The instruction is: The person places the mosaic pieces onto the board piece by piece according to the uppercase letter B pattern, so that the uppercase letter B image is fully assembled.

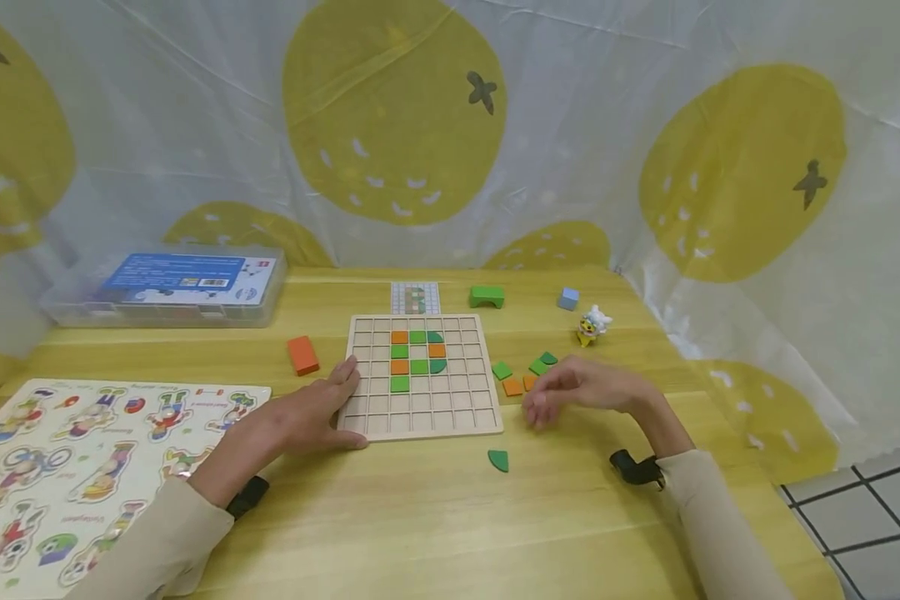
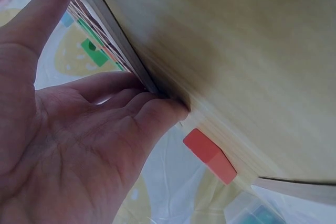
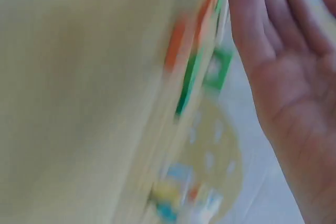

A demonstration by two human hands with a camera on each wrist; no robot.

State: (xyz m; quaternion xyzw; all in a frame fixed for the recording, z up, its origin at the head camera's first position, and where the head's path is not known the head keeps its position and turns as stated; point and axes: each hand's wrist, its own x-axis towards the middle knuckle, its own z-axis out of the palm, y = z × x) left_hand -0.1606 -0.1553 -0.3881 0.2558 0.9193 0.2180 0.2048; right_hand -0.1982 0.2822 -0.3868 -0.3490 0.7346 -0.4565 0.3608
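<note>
A square wooden grid board [image 1: 457, 410] lies mid-table, bearing orange squares, light green squares and dark green quarter-circle tiles in a P-like ring. My left hand [image 1: 307, 414] holds its near left corner, the thumb along the near edge and the fingers against the left side. To the right of the board, my right hand [image 1: 581, 386] hovers with loosely bent fingers over loose tiles, including an orange square [image 1: 512, 387] and a light green square [image 1: 502, 370]. It partly covers another orange tile. One dark green quarter-circle [image 1: 498, 460] lies alone near the board's front right corner.
Behind the board lies a printed pattern card [image 1: 399, 297]. Around it are an orange block [image 1: 303, 356], a green arch block [image 1: 487, 297], a blue cube [image 1: 567, 298] and a small figurine [image 1: 591, 327]. A picture puzzle board [image 1: 142, 442] and a plastic case [image 1: 255, 313] occupy the left.
</note>
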